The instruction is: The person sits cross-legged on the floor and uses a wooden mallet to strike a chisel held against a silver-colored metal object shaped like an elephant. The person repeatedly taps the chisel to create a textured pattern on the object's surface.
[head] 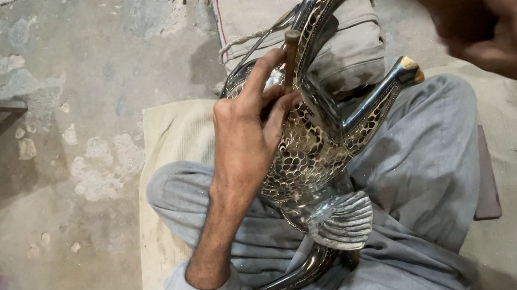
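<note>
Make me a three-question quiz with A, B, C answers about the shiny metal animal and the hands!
1. Where does the metal animal figure lie?
A. on the person's lap
B. on a shelf
C. in a bucket

2. What colour are the leg tips?
A. red
B. gold
C. blue

3. How does the right hand look?
A. flat on the floor
B. inside a bag
C. raised and blurred

Answers: 1 A, it rests across grey-trousered legs. 2 B, both raised legs end in gold caps. 3 C, it is smeared up by the frame's edge, while the left hand holds a thin wooden-handled tool against the figure.

One head-worn camera looks steeply down, close over the lap (382,201) and floor (86,90)
</note>
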